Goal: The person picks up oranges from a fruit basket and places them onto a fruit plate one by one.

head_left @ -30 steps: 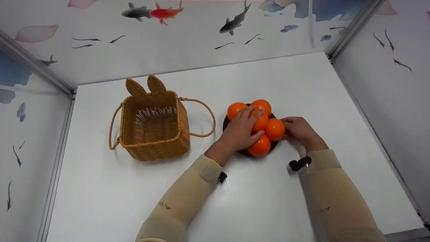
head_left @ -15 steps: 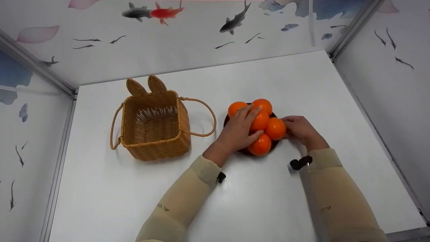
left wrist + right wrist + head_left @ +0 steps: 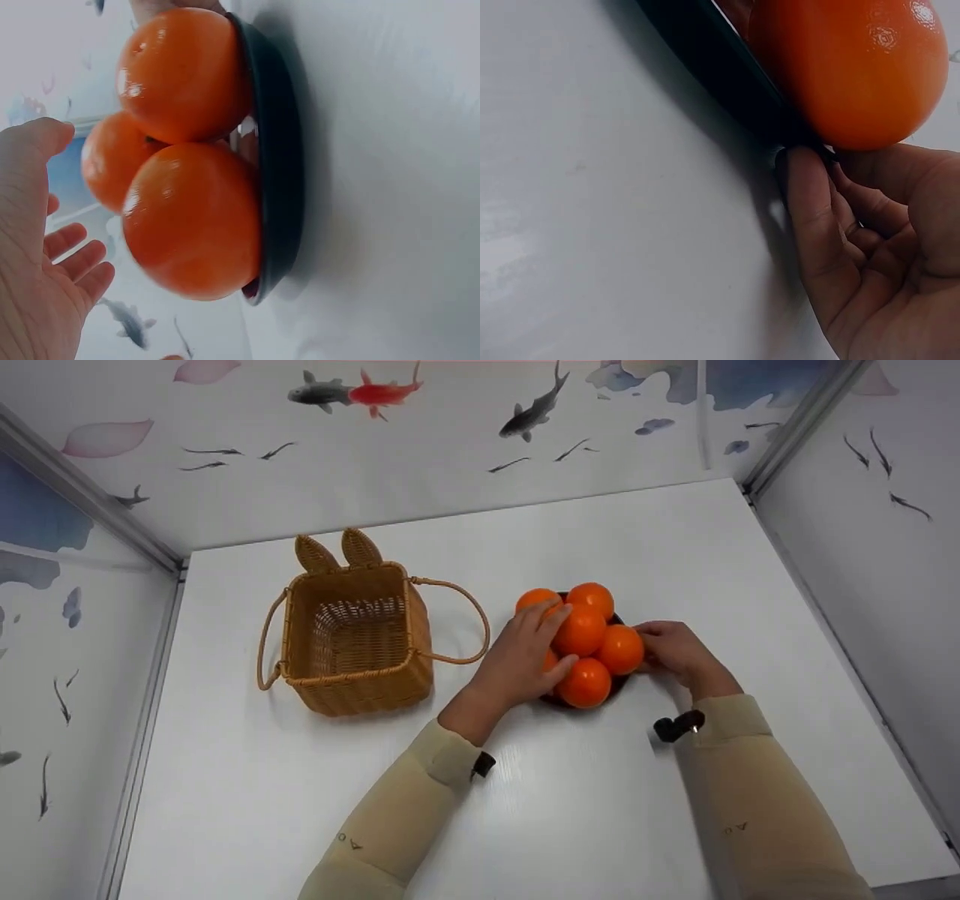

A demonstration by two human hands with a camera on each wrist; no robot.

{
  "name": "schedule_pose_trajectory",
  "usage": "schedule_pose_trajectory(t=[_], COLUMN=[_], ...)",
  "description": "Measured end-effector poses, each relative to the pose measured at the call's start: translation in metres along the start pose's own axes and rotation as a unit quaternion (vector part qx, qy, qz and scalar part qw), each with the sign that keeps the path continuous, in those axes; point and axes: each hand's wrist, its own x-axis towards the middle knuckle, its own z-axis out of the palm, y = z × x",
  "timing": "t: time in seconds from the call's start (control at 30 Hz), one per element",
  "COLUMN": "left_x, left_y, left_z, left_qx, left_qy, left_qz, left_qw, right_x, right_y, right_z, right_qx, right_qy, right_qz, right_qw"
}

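Observation:
Several oranges (image 3: 581,630) are heaped in a shallow dark bowl (image 3: 281,172) on the white table, one on top of the others. My left hand (image 3: 514,660) is at the heap's left side, fingers spread and loosely bent. In the left wrist view a gap shows between that hand (image 3: 37,247) and the nearest oranges (image 3: 195,221), so it holds nothing. At the bowl's right side, my right hand (image 3: 679,652) pinches the rim between thumb and fingers. The right wrist view shows this hand (image 3: 885,247) just under an orange (image 3: 855,67).
A woven basket (image 3: 367,697) with two rabbit-ear shapes and two looped handles stands left of the bowl, its inside bare. White panels painted with fish (image 3: 382,394) enclose the table (image 3: 570,810) at the back and sides.
My left hand has drawn back a little to the left, uncovering more of the top orange. My right hand keeps its place at the bowl's rim. The head view has shifted slightly.

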Motion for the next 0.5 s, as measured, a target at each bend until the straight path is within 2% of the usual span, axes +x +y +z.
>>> schedule_pose_trajectory(t=[0.33,0.5], left_x=[-0.025,-0.037], left_y=[-0.002,-0.001], left_z=[-0.025,-0.033], left_qx=[-0.008,0.002], left_qy=[0.028,0.056], left_qz=[-0.012,-0.010], left_qw=[0.9995,0.9984], right_x=[-0.003,-0.011], right_y=[-0.003,-0.008], right_z=[-0.001,-0.007], right_qx=[-0.040,-0.062], right_qy=[-0.003,0.018], right_qz=[-0.019,-0.033], right_qw=[0.999,0.997])
